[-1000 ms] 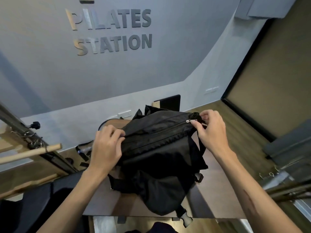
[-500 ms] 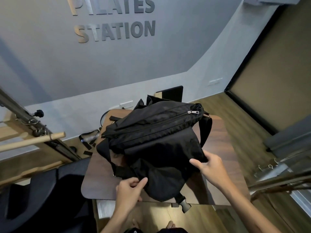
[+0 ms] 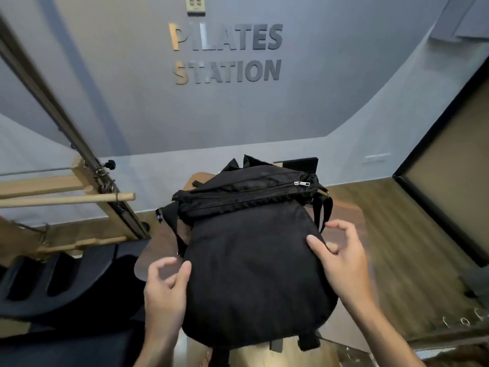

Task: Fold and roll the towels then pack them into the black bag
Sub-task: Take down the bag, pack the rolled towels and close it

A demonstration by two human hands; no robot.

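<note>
Two hands flank the black bag [image 3: 254,260], which lies on a small brown worktop [image 3: 341,215] and hangs past its near edge. Left hand [image 3: 165,290] sits at the bag's left side, fingers loosely curled and apart, thumb touching the fabric. Right hand [image 3: 341,260] is spread at the right side, one fingertip on the bag, clamped on nothing. Bare wooden floor [image 3: 383,202] lies beyond the right hand; dark padded equipment [image 3: 66,282] crowds the left. Zipper [image 3: 301,183] is closed, so the bag's contents are hidden. Motion blur softens both hands.
</note>
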